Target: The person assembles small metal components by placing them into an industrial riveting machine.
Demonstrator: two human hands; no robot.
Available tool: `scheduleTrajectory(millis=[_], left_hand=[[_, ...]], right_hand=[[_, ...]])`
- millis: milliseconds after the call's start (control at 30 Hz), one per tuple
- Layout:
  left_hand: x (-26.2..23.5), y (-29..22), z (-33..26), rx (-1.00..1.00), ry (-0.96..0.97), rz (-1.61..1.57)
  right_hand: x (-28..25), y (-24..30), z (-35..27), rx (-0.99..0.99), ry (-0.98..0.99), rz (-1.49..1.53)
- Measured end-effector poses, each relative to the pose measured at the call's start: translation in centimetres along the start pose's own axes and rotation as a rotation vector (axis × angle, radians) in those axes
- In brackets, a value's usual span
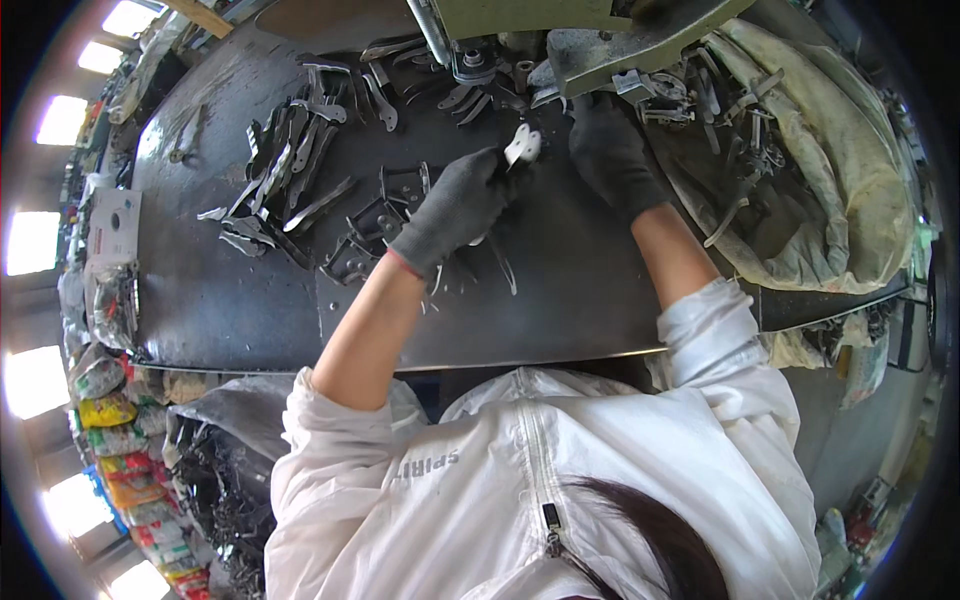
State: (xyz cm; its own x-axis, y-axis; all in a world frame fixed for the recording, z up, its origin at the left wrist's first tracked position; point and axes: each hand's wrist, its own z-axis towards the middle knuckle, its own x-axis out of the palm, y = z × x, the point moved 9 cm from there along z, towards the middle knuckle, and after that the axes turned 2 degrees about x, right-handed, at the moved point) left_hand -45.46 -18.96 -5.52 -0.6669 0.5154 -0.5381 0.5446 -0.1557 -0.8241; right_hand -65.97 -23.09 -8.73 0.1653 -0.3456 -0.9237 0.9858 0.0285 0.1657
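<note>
My left hand (460,205), in a dark grey knit glove, is closed on a small bright metal plate (524,146) with a notched end, held above the table. To its right, my gloved right hand (612,158) reaches up beside the machine (600,62). Its fingertips are hidden at the machine's lower edge, so I cannot tell what they grip. A few curved metal levers (470,100) lie under the machine, left of the right hand. Several dark metal brackets (385,205) lie just left of my left hand, partly covered by it.
A large pile of long metal levers (290,160) spreads over the left of the dark table (240,310). On the right, a pale cloth sack (850,200) lies open around metal parts (745,150). A white box (115,225) stands at the left edge, near stacked colourful bags (125,440).
</note>
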Motion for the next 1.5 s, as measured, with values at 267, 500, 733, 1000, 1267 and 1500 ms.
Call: scheduleTrajectory(millis=[267, 500, 733, 1000, 1267, 1500], left_hand=[[0.0, 1.9, -0.4, 0.008, -0.025, -0.392], [0.8, 0.9, 3.0, 0.063, 0.058, -0.523], [1.4, 5.4, 3.7, -0.2, 0.152, -0.703], [-17.0, 6.7, -4.1, -0.037, -0.424, 0.789], [-20.3, 20.1, -7.7, -0.438, -0.199, 1.141], [-18.6, 7.1, -7.5, 0.083, -0.29, 0.129]], right_hand=[[-6.5, 0.3, -4.5, 0.299, 0.029, 1.05], [-5.3, 3.2, -3.9, 0.497, 0.301, 1.333], [0.2, 3.2, -4.2, 0.404, 0.303, 1.228], [1.7, 1.3, -5.5, 0.54, 0.328, 1.284], [-4.1, 4.5, -4.8, 0.446, 0.283, 1.245], [0.1, 2.2, -6.7, 0.536, 0.336, 1.387]])
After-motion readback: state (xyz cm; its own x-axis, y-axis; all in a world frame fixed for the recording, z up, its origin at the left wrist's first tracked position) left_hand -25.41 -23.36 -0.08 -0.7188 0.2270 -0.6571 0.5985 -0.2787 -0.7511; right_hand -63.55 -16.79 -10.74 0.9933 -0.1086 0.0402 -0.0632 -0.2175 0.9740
